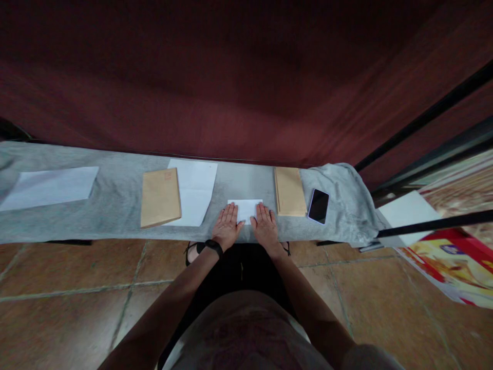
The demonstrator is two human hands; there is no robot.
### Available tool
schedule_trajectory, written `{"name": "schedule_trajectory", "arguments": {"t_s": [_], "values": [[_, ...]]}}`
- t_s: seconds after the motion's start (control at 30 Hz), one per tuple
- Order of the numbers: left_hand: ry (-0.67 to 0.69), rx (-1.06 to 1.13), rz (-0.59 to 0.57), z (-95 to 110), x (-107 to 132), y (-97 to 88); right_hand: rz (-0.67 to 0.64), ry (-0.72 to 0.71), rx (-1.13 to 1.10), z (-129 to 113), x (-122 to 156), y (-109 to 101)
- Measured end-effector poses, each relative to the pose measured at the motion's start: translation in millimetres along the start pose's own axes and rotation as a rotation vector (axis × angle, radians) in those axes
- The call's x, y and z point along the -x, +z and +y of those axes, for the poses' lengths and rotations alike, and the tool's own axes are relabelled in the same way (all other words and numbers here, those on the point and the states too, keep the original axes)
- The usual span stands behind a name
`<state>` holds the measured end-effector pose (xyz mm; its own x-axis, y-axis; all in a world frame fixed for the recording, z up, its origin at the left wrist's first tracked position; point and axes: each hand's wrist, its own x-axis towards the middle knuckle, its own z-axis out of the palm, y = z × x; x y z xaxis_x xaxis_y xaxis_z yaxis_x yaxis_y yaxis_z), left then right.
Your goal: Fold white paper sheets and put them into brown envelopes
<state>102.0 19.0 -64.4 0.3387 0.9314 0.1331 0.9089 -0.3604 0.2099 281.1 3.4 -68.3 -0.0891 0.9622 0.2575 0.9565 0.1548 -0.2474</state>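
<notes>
A small folded sheet of white paper (247, 209) lies on the grey cloth in front of me. Flat on its left end rests my left hand (227, 225), fingers stretched out, with a dark band on the wrist. My right hand (265, 226) presses flat on the right end, its fingers also extended. Both thumbs point inward over the paper. Just right of my right hand is a stack of brown envelopes (290, 192). To the left, another pile of brown envelopes (159, 199) overlaps some white sheets (196, 187).
A phone (319, 206) lies right of the envelope stack. More white paper (54, 186) is at the far left of the cloth-covered table (115, 198). A dark red panel (231, 103) rises behind. Black bars (435, 224) and a colourful printed box (454, 262) stand at the right.
</notes>
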Motion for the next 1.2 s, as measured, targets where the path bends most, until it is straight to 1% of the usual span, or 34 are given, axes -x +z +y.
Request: {"name": "schedule_trajectory", "arguments": {"t_s": [0.1, 0.17, 0.27, 0.33, 0.37, 0.4, 0.43, 0.5, 0.53, 0.57, 0.6, 0.63, 0.67, 0.73, 0.8, 0.93, 1.1, 1.2], "values": [[-0.049, -0.009, 0.0, 1, 7, -2.0, 0.03, 0.007, 0.002, 0, 1, 2], [-0.074, 0.001, -0.003, 3, 11, -6.5, 0.049, 0.011, -0.004, -1, 1, 3], [-0.054, 0.051, -0.009, 2, 16, -21.7, 0.055, 0.012, -0.012, -1, 2, 4], [-0.031, 0.094, 0.025, -8, 18, -37.5, 0.049, 0.013, -0.015, -1, 2, 5], [-0.053, 0.107, 0.071, -18, 18, -46.5, 0.048, 0.015, -0.017, -1, 2, 5], [-0.113, 0.106, 0.134, -31, 18, -55.6, 0.048, 0.018, -0.02, -1, 2, 6], [-0.211, 0.099, 0.199, -47, 17, -64.5, 0.05, 0.022, -0.024, -1, 2, 6], [-0.479, 0.066, 0.301, -84, 18, -80.0, 0.056, 0.03, -0.034, -1, 2, 7], [-0.623, 0.044, 0.311, -104, 19, -85.9, 0.059, 0.033, -0.037, -1, 2, 8], [-0.759, 0.035, 0.307, -124, 20, -90.5, 0.06, 0.035, -0.038, -1, 2, 8], [-0.866, 0.041, 0.28, -141, 23, -93.7, 0.058, 0.038, -0.039, -1, 2, 8], [-0.94, 0.05, 0.232, -156, 26, -95.7, 0.056, 0.041, -0.039, -1, 2, 9], [-0.99, 0.051, 0.183, -168, 29, -96.8, 0.051, 0.045, -0.038, -1, 2, 9], [-1.008, 0.031, 0.124, -183, 34, -97.4, 0.043, 0.051, -0.034, -2, 2, 9], [-0.991, 0.006, 0.103, -187, 37, -98.3, 0.036, 0.056, -0.029, -3, 2, 8], [-0.975, 0.005, 0.07, -184, 36, -104.6, 0.027, 0.055, -0.014, -3, 2, 6], [-0.995, 0.001, 0.083, -182, 34, -110.8, 0.025, 0.051, -0.002, -3, 2, 6], [-1.0, -0.011, 0.065, -178, 34, -111.9, 0.027, 0.054, 0.005, -3, 2, 7]]}}
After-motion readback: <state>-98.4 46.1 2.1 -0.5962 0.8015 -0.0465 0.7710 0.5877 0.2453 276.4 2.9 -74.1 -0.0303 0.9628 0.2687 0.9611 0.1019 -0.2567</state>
